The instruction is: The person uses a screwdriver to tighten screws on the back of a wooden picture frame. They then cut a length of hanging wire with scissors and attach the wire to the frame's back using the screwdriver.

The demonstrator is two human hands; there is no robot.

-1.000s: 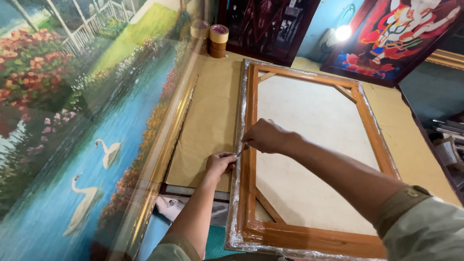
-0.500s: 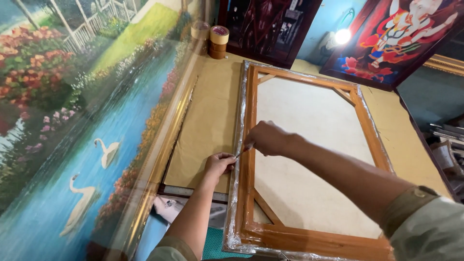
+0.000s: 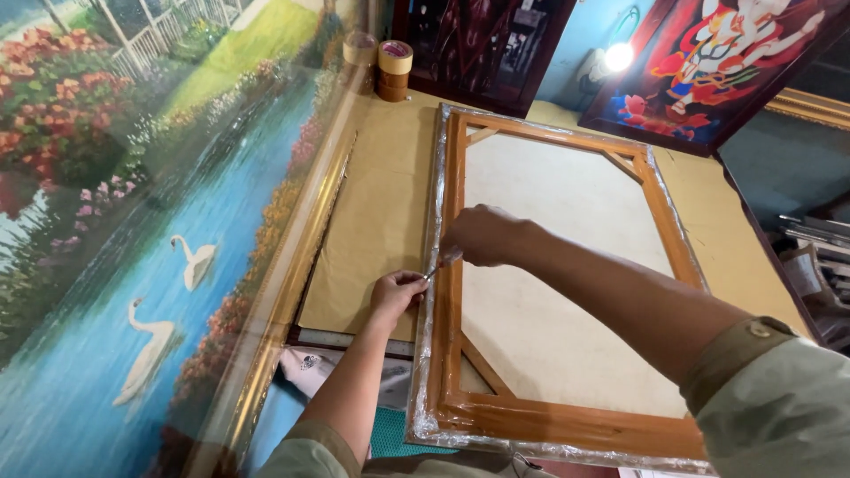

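Observation:
A wooden picture frame (image 3: 452,354) lies face down on the table, its edges wrapped in clear plastic film (image 3: 431,204), its pale backing inside. My left hand (image 3: 396,294) pinches the plastic at the frame's left outer edge. My right hand (image 3: 482,235) rests on the left rail, holding a small thin tool (image 3: 440,264) whose tip meets the plastic by my left fingers. What the tool is I cannot tell.
A large painting with swans in a gold frame (image 3: 177,265) leans along the left. Brown paper (image 3: 381,221) covers the table. Two tape rolls (image 3: 394,69) stand at the far edge. A colourful framed picture (image 3: 708,62) and a lamp (image 3: 618,57) sit at the back.
Both hands stay at the same spot on the frame's left edge; only the view has shifted slightly.

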